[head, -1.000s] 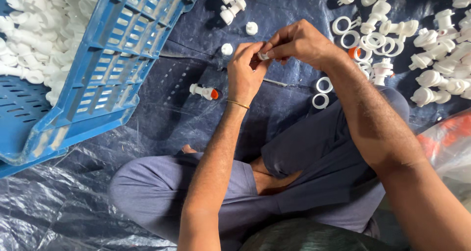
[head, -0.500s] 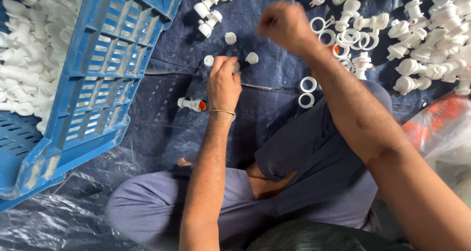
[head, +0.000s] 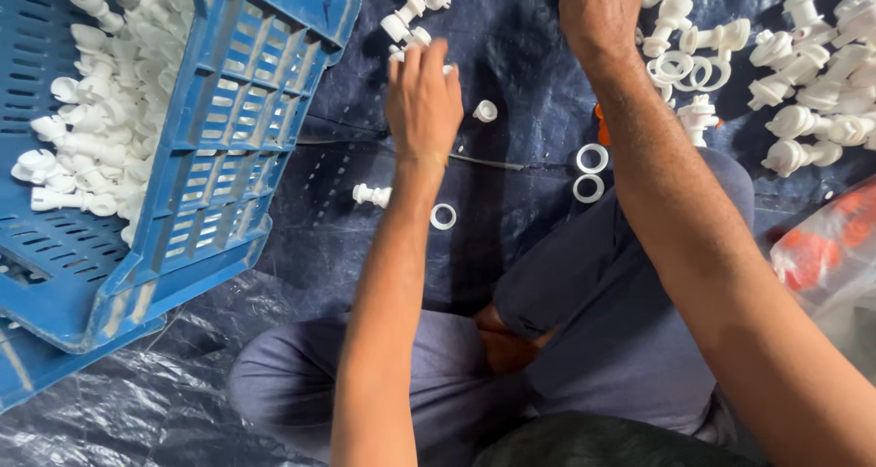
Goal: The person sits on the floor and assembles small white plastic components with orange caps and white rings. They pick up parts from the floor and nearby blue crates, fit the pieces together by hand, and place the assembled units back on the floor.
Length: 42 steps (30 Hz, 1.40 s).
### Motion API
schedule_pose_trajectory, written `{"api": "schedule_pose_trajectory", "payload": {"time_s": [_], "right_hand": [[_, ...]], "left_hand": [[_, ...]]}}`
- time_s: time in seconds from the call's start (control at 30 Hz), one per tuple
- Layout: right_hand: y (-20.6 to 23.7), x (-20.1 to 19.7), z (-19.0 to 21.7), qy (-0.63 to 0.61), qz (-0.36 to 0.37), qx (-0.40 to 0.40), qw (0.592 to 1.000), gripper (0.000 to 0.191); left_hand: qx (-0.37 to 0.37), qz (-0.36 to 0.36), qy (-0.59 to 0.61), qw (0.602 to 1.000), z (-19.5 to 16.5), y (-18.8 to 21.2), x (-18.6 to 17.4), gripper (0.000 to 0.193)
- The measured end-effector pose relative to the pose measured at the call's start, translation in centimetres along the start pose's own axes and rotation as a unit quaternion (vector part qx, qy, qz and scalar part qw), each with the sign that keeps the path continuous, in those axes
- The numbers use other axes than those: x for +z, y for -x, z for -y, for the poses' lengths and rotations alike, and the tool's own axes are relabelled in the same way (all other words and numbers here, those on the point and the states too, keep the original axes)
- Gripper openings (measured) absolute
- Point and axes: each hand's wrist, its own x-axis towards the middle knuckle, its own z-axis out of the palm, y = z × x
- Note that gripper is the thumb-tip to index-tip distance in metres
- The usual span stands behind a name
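Observation:
My left hand [head: 422, 97] stretches forward, back up and fingers straight, its fingertips over a small cluster of white plastic fittings [head: 408, 21] on the dark tarp [head: 511, 38]. A white cap [head: 485, 111] lies just right of it. Beside my left wrist lie a white fitting [head: 371, 194] and a white ring [head: 443, 216]. My right hand [head: 598, 10] reaches to the top edge beside a pile of white fittings and rings [head: 803, 83]; its fingers are cut off by the frame. Whether either hand holds anything is hidden.
A tilted blue slotted crate [head: 255, 111] full of white fittings [head: 100, 129] stands at the left. Two white rings [head: 589, 173] lie by my right forearm, an orange piece [head: 600, 125] behind it. A clear bag of orange parts [head: 830, 239] sits right. My crossed legs fill the bottom.
My hands were together on a small piece, then parted. The left has moved forward to the fittings in front; the right has reached farther up toward the right pile. The view shifted.

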Motion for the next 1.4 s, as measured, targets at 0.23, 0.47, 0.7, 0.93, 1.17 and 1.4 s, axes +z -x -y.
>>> {"api": "schedule_pose_trajectory", "payload": {"time_s": [0.23,0.47,0.7,0.93,1.17,1.4], "right_hand": [[-0.2,0.0,-0.5,-0.035,-0.010,0.027,0.999,0.007],[0.1,0.4,0.1,-0.122,-0.022,0.006,0.992,0.010],[0.1,-0.3,4.3,-0.537,0.130,0.059,0.831,0.009],[0.2,-1.5,5.0,-0.393,0.127,-0.059,0.909,0.009],[-0.2,-2.3,5.3,-0.344,0.119,-0.174,0.915,0.012],[0.1,-1.7,4.6,-0.339,0.183,-0.243,0.890,0.017]], "left_hand": [[-0.022,0.031,-0.188,0.981,2.5,-8.9,6.2,0.021],[0.019,0.006,-0.051,0.998,2.1,-7.0,6.5,0.016],[-0.048,0.064,0.204,0.976,0.3,-3.9,3.5,0.035],[-0.015,0.065,0.167,0.984,0.2,-3.9,3.2,0.024],[0.002,0.088,0.144,0.986,0.8,-4.0,2.8,0.024],[0.037,0.161,0.058,0.985,1.6,-2.6,2.1,0.019]]}}
